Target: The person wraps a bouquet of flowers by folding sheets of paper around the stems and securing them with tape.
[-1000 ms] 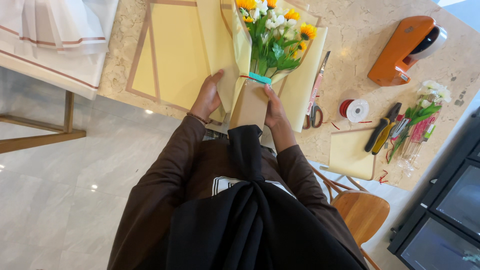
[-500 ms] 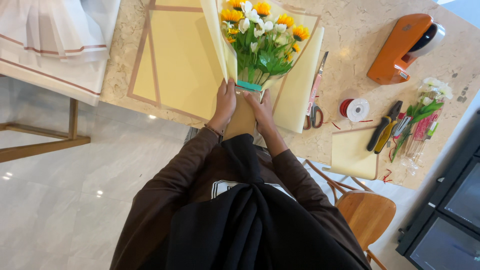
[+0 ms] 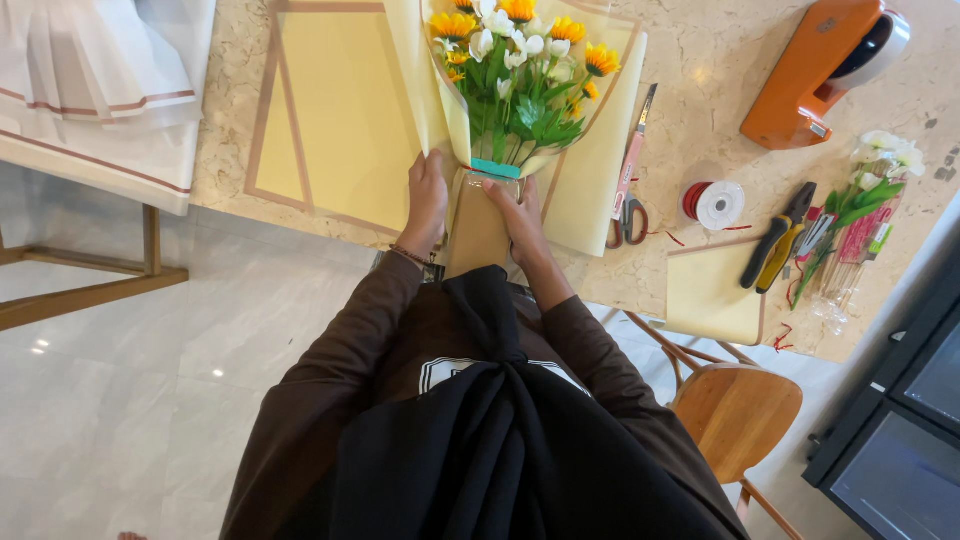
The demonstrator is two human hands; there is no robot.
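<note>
Gathering the yellow wrapping paper (image 3: 600, 170) round the bouquet (image 3: 515, 75); my left hand (image 3: 428, 200) and right hand (image 3: 515, 215) both clasp its wrapped stems (image 3: 478, 235). Next I'd say cinching it needs a firm squeeze.

Left hand (image 3: 425, 200) and right hand (image 3: 517, 212) gripping the bouquet (image 3: 515, 90) stem wrap, yellow wrapping paper (image 3: 340, 120) lying beside, scissors (image 3: 630, 180) resting nearby

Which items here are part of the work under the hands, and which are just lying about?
In hand:
left hand
right hand
flower bouquet
yellow wrapping paper

Lying about:
scissors
red ribbon spool
orange tape dispenser
pliers
loose flowers
</note>
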